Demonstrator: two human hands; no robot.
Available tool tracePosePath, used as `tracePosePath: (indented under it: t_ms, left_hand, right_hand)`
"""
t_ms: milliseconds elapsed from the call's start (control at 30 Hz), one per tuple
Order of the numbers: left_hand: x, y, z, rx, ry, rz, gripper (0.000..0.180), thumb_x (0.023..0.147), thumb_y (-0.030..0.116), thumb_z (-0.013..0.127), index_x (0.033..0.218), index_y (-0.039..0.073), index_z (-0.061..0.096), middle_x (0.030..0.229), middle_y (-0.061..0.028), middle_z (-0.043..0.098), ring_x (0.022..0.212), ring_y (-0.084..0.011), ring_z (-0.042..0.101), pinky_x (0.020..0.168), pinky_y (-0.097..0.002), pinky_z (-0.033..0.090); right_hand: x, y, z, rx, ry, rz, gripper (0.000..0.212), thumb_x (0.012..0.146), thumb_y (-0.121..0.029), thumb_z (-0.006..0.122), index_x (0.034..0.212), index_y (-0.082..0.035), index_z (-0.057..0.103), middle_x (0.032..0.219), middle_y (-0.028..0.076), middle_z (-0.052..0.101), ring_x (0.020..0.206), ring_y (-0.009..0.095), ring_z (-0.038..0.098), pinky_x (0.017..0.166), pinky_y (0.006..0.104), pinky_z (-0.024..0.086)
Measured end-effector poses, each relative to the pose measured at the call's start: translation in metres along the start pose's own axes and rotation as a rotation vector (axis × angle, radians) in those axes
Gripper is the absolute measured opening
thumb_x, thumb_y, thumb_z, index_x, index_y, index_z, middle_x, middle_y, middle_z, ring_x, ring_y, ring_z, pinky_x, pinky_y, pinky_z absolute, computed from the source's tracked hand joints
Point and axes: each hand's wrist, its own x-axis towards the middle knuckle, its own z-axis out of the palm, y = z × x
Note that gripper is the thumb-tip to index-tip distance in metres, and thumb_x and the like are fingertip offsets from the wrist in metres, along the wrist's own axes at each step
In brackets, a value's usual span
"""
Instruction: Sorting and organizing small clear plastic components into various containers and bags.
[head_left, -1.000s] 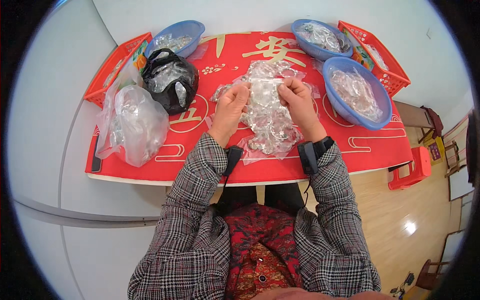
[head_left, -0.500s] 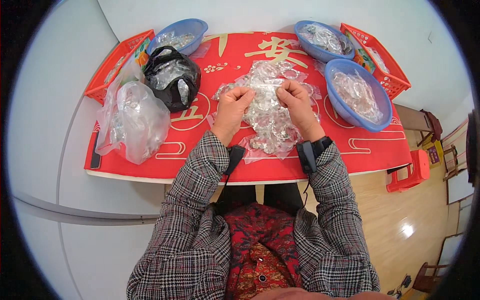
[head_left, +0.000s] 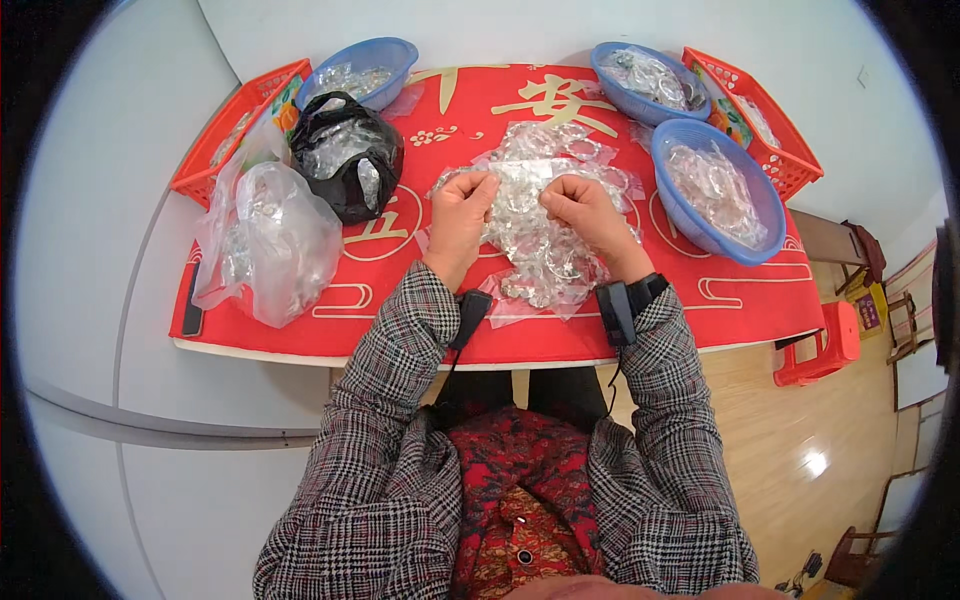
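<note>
Above a heap of small clear plastic bags (head_left: 550,255), my two hands are raised close together with fingers closed. My left hand (head_left: 461,218) pinches the left side of a small clear plastic bag (head_left: 516,190), thumb against forefinger. At its other side, my right hand (head_left: 590,215) is closed in a similar pinch. The bag's outline blends into the heap, so its lower edge and contents are hard to make out. Shiny silvery pieces show inside many of the heaped bags.
A white plastic bag (head_left: 275,245) and a black plastic bag (head_left: 345,205) stand left on the red-covered table (head_left: 440,335). Blue baskets (head_left: 745,240) of packets and red baskets (head_left: 800,165) flank the far sides. A red stool (head_left: 835,345) is on the floor at right.
My right hand has shifted slightly left and down, and its fingers are curled more. My left hand stays nearly in place, turned a little. The heap looks unchanged.
</note>
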Motion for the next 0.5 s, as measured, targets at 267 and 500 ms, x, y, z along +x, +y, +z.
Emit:
tracePosePath:
  t_ms: [267, 500]
  left_hand:
    - [0.0, -0.006, 0.003, -0.023, 0.017, 0.017, 0.011, 0.082, 0.012, 0.059, 0.084, 0.001, 0.061, 0.065, 0.0036, 0.053, 0.053, -0.0035, 0.042, 0.048, -0.0184, 0.034]
    - [0.002, 0.015, -0.004, -0.007, 0.099, -0.072, 0.013, 0.085, 0.017, 0.055, 0.077, 0.007, 0.056, 0.06, 0.003, 0.049, 0.051, -0.0053, 0.044, 0.046, -0.0205, 0.035]
  right_hand:
    - [-0.001, 0.0, -0.001, -0.08, 0.057, -0.078, 0.016, 0.082, -0.016, 0.057, 0.071, -0.006, 0.054, 0.063, -0.005, 0.048, 0.058, 0.003, 0.042, 0.052, 0.019, 0.033]
    - [0.006, 0.001, -0.013, -0.085, 0.335, -0.089, 0.02, 0.084, -0.018, 0.055, 0.068, -0.008, 0.053, 0.054, -0.006, 0.042, 0.047, 0.003, 0.035, 0.042, 0.0208, 0.025]
